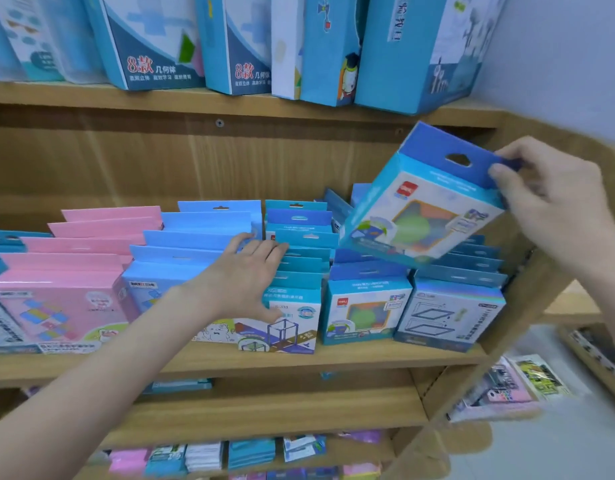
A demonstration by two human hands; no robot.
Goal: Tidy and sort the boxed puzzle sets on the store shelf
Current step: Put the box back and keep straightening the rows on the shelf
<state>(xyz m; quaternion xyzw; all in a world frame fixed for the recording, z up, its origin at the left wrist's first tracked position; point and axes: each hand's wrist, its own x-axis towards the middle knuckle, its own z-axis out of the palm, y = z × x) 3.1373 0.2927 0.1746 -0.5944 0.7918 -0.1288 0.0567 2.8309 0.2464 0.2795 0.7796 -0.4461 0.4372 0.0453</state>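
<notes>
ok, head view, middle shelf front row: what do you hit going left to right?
Pink box → light blue box → left hand resting on the teal box row → cube-frame box → green-shape box → frame-drawing box. Above those last two, the right hand pinches the hang tab of a lifted box.

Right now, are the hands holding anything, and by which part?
The right hand pinches a blue puzzle box by its hang-tab corner. The left hand only rests on the shelved boxes.
</notes>
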